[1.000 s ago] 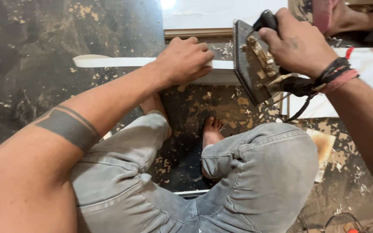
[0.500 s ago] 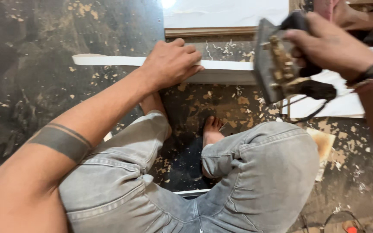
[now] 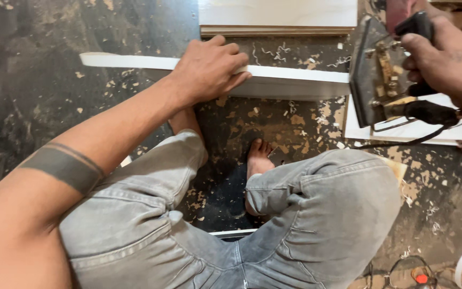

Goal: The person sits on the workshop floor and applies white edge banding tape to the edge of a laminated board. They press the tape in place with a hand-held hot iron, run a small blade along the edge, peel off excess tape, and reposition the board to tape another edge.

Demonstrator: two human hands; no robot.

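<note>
My left hand [image 3: 209, 67] lay flat on the long white-faced wooden strip [image 3: 290, 80], fingers spread and pressing down rather than curled around it, pinning the strip on its edge against the dark, marbled floor [image 3: 38, 107]. It had not shifted from that spot over the last second, so the strip stayed braced where I wanted it.

What had changed was my right hand [image 3: 447, 61]. It was wrapped tightly around the black handle of the corded electric hand planer [image 3: 386, 80], and it had swung the tool away to the right and tipped it up, so the flat metal sole faced me and sat just off the right end of the strip instead of over it. To my eye that meant the tool was off the wood for the moment, and the strip was only being held, not cut.

The planer's black cord [image 3: 402, 142] trailed down across the white flat board [image 3: 407, 131] lying under the tool. Pale wood shavings [image 3: 295, 120] were scattered over the floor between the strip and my bare foot [image 3: 258, 158], with my knees in grey jeans [image 3: 322, 214] folded below. Another pale flat board [image 3: 276, 16] lay beyond the strip, just apart from it.
</note>
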